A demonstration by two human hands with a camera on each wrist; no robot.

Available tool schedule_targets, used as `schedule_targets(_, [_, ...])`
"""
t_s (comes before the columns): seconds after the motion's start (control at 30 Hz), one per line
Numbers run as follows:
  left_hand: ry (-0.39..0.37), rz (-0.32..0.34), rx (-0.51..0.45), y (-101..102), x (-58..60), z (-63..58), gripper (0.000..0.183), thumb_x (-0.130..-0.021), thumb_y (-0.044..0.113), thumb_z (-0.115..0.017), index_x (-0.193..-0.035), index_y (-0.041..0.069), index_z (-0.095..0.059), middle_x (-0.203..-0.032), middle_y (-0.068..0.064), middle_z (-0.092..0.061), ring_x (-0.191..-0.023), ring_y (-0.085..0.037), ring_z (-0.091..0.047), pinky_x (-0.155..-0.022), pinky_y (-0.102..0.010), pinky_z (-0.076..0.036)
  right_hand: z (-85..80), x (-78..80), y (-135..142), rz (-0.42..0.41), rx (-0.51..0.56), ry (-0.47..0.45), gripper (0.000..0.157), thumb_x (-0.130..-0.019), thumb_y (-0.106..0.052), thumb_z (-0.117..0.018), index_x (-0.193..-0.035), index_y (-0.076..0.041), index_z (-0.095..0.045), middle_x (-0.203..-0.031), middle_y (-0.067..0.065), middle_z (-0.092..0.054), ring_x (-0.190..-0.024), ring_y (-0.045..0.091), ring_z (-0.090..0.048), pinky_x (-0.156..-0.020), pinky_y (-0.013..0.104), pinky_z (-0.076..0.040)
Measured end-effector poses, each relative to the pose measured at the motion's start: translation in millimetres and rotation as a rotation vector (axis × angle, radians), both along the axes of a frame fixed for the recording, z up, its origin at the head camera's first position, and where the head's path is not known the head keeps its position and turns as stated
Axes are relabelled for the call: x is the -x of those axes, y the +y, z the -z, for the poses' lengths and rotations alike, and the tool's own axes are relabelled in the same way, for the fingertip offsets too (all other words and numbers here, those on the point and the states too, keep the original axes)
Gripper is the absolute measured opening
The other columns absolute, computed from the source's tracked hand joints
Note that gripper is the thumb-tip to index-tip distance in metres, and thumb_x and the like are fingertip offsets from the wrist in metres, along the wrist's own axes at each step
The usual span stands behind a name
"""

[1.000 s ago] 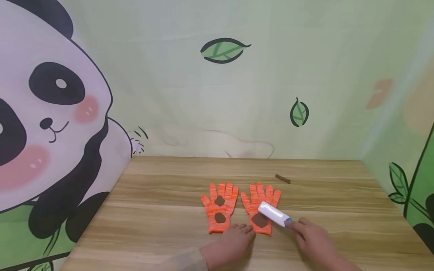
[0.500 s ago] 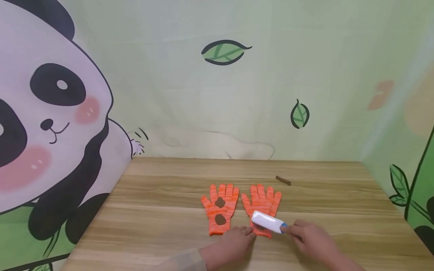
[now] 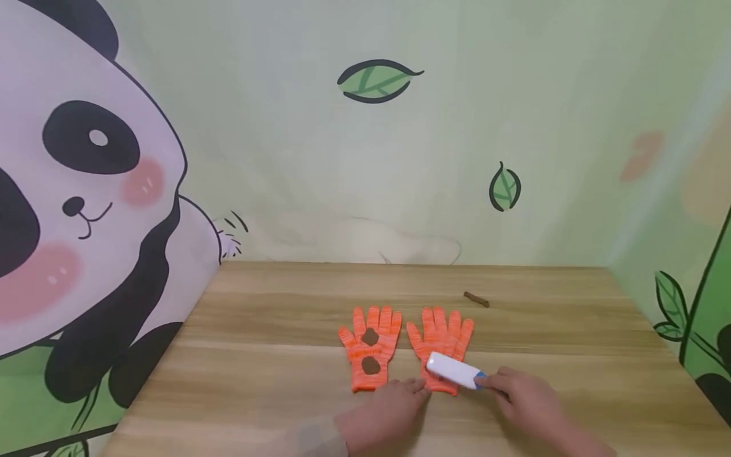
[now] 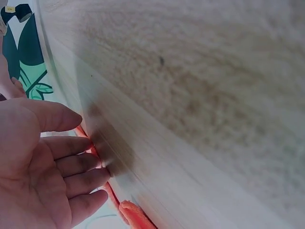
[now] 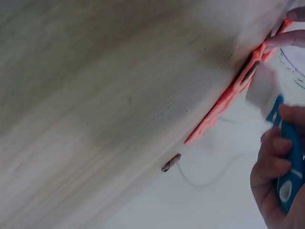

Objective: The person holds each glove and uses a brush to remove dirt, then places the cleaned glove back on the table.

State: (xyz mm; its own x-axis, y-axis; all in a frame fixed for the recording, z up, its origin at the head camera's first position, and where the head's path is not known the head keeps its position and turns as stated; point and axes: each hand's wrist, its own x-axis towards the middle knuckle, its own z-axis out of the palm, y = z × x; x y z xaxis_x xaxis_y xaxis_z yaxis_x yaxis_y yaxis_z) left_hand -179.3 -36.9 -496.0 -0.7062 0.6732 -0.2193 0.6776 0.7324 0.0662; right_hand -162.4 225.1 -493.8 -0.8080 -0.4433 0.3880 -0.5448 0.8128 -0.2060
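Observation:
Two orange knit gloves lie flat side by side, the left glove (image 3: 378, 352) and the right glove (image 3: 440, 336). Brown patches (image 3: 370, 365) mark the left glove. My right hand (image 3: 528, 400) grips the blue handle (image 5: 291, 167) of a brush with a white head (image 3: 454, 370). That head lies over the lower part of the right glove and largely hides its brown patch (image 5: 249, 74). With fingers extended, my left hand (image 3: 391, 406) rests palm down between the cuffs, its fingertips at the right glove's lower left edge.
A short brown stick-like piece (image 3: 476, 299) lies behind the right glove. The wooden table (image 3: 257, 330) ends at a fabric backdrop (image 3: 285, 127) printed with a panda and leaves.
The brush has moved left and down from the right glove's palm onto its brown patch, then shifted slightly right. My left hand has stayed in place.

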Motion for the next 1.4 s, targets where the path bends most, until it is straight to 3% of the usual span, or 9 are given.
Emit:
schedule_targets(0.07, [0.023,0.018,-0.003,-0.9,3.0,-2.7,0.040,-0.105,0.022,-0.057,-0.145,0.017,-0.058,-0.151,0.003,-0.058,-0.136,-0.013,-0.058,-0.108,-0.029,-0.052,-2.2,2.5,0.7,0.069,0.023,0.042,0.024,-0.079,-0.004,-0.083,-0.099,-0.018,-0.083,-0.069,-0.015,-0.057,-0.060,-0.007,-0.029,-0.052,0.015,-0.030])
schedule_targets(0.23, [0.048,0.010,-0.014,-1.5,10.2,-7.0,0.040,-0.105,0.027,-0.058,-0.143,0.016,-0.060,-0.149,0.002,-0.060,-0.134,-0.014,-0.060,-0.108,-0.029,-0.052,-11.8,7.1,2.8,0.000,-0.020,0.026,0.027,-0.079,-0.003,-0.083,-0.102,-0.017,-0.083,-0.073,-0.012,-0.062,-0.062,-0.006,-0.035,-0.054,0.016,-0.035])
schedule_targets(0.43, [0.005,-0.023,0.022,1.8,15.7,-10.8,0.059,-0.095,0.044,-0.070,-0.146,0.016,-0.058,-0.153,0.001,-0.057,-0.140,-0.015,-0.056,-0.112,-0.033,-0.050,-17.6,12.4,2.4,0.031,-0.010,0.036,0.025,-0.080,-0.004,-0.082,-0.102,-0.016,-0.083,-0.070,-0.011,-0.059,-0.059,-0.005,-0.030,-0.052,0.016,-0.031])
schedule_targets(0.57, [-0.003,-0.038,0.031,3.3,15.0,-11.8,0.061,-0.093,0.044,-0.072,-0.145,0.015,-0.058,-0.153,0.001,-0.057,-0.141,-0.015,-0.055,-0.112,-0.034,-0.050,-17.8,11.7,1.2,-0.073,-0.026,-0.022,0.024,-0.081,-0.002,-0.079,-0.103,-0.014,-0.083,-0.071,-0.010,-0.061,-0.061,-0.006,-0.032,-0.053,0.015,-0.033])
schedule_targets(0.73, [-0.036,-0.057,0.026,5.7,11.8,-12.3,0.059,-0.093,0.044,-0.071,-0.144,0.017,-0.059,-0.154,0.001,-0.056,-0.142,-0.015,-0.054,-0.113,-0.034,-0.049,-14.5,8.4,1.5,0.014,0.010,0.039,0.027,-0.079,-0.002,-0.081,-0.101,-0.016,-0.083,-0.069,-0.011,-0.059,-0.059,-0.006,-0.029,-0.052,0.015,-0.030])
schedule_targets(0.9, [-0.043,-0.057,0.034,7.6,7.7,-10.1,0.060,-0.093,0.045,-0.071,-0.144,0.018,-0.059,-0.154,0.002,-0.055,-0.143,-0.015,-0.053,-0.114,-0.035,-0.049,-11.6,4.4,3.6,-0.061,-0.015,-0.005,0.025,-0.080,-0.003,-0.081,-0.102,-0.015,-0.082,-0.072,-0.010,-0.061,-0.061,-0.006,-0.032,-0.053,0.015,-0.033])
schedule_targets(1.07, [-0.036,-0.043,0.034,8.7,6.5,-6.7,0.058,-0.093,0.045,-0.071,-0.143,0.019,-0.060,-0.155,0.002,-0.055,-0.142,-0.014,-0.054,-0.113,-0.034,-0.049,-10.5,2.3,4.1,0.066,0.012,-0.007,0.027,-0.080,-0.001,-0.081,-0.102,-0.016,-0.083,-0.073,-0.009,-0.063,-0.059,-0.004,-0.032,-0.051,0.017,-0.032])
schedule_targets(1.23, [-0.039,-0.052,0.051,8.5,4.2,-6.2,0.061,-0.093,0.046,-0.071,-0.145,0.019,-0.058,-0.155,0.003,-0.054,-0.144,-0.013,-0.052,-0.115,-0.034,-0.047,-8.3,1.1,0.8,-0.046,0.003,-0.035,0.025,-0.080,0.000,-0.079,-0.103,-0.012,-0.082,-0.074,-0.008,-0.063,-0.061,-0.005,-0.036,-0.053,0.016,-0.035])
schedule_targets(1.4, [-0.068,-0.067,0.049,8.2,6.5,-6.7,0.061,-0.093,0.046,-0.071,-0.147,0.020,-0.057,-0.157,0.004,-0.051,-0.146,-0.013,-0.050,-0.117,-0.034,-0.046,-8.3,3.8,-1.3,0.067,0.037,0.010,0.026,-0.080,-0.001,-0.081,-0.101,-0.015,-0.083,-0.070,-0.010,-0.058,-0.058,-0.005,-0.029,-0.050,0.016,-0.029])
